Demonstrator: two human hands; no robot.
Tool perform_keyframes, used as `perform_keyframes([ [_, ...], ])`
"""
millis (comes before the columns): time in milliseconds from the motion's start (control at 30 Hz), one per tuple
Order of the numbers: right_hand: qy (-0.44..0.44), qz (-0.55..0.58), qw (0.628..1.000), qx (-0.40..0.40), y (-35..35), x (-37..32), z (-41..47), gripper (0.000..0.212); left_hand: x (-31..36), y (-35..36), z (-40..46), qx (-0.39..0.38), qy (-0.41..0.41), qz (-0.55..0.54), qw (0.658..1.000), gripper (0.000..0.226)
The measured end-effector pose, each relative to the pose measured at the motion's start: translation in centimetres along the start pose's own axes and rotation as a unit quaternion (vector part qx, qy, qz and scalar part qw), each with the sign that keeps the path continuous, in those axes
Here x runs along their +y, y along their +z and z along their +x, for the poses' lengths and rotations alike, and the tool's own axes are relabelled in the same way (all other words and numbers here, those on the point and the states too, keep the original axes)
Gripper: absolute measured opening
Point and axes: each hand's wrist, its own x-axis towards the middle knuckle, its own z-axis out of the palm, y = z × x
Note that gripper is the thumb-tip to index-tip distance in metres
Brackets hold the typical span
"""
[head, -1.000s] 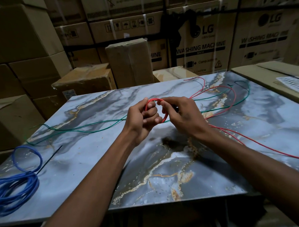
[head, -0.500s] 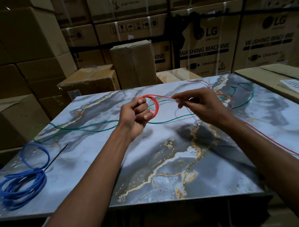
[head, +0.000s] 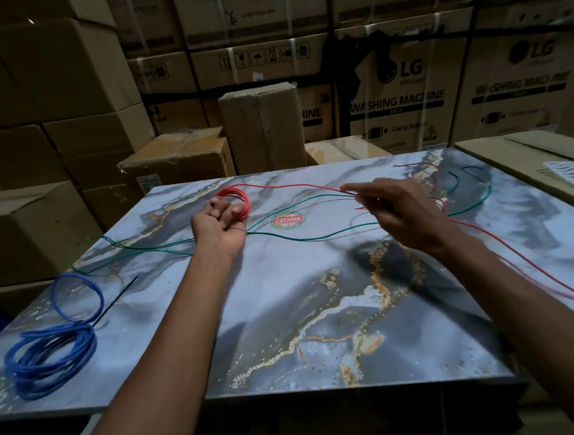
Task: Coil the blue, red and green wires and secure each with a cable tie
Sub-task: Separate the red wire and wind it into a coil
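Red coil (head: 237, 199) looped round my left fingers (head: 220, 208) above the bench (head: 316, 314), my right fingers (head: 360, 191) pinching the red strand (head: 294, 186) stretched from it, green wire (head: 313, 238) loose across the bench, blue coil (head: 51, 352) at near left.

You're at a marble-look worktop (head: 316, 314), blue-grey w/ white and gold veining, plus a round red-and-green sticker (head: 287, 220) near the middle. Light is dim; glare on the near half of the slab. Behind the far edge there's a wall of stacked cardboard boxes (head: 59, 79), floor to top of view. Two on the right are LG washing machine cartons (head: 402, 103) w/ black print. One tall taped box (head: 263, 126) stands upright past the far edge, a lower dented box (head: 174, 159) to its left. Beside the right edge sits a flat cardboard sheet (head: 523, 154) w/ a white patterned piece (head: 569, 170) on it.
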Motion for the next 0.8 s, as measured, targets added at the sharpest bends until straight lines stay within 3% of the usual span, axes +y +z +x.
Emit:
perform_keyframes([
  [233,-0.103,-0.116,0.980,-0.128,2.0,-3.3,-0.5,0.025,-1.4,-0.1,0.3,0.022,0.042,0.084,0.995,0.038],
  [400,-0.127,0.002,0.983,-0.129,3.7,-6.4,-0.9,0.019,-2.9,0.6,-0.4,0.063,0.098,0.135,0.984,0.029],
  [567,-0.098,0.096,0.985,-0.106,4.3,-6.6,-0.6,0.018,-3.9,0.2,-0.6,-0.016,0.083,0.219,0.972,0.027],
  [667,-0.093,0.116,0.987,-0.059,4.1,-6.6,-0.6,0.016,-4.6,0.3,-1.1,-0.079,0.098,0.360,0.925,0.034],
  [800,-0.060,0.116,0.991,0.029,3.8,-6.2,-0.3,0.011,-6.0,0.4,-2.5,-0.184,0.103,0.517,0.830,0.037],
])
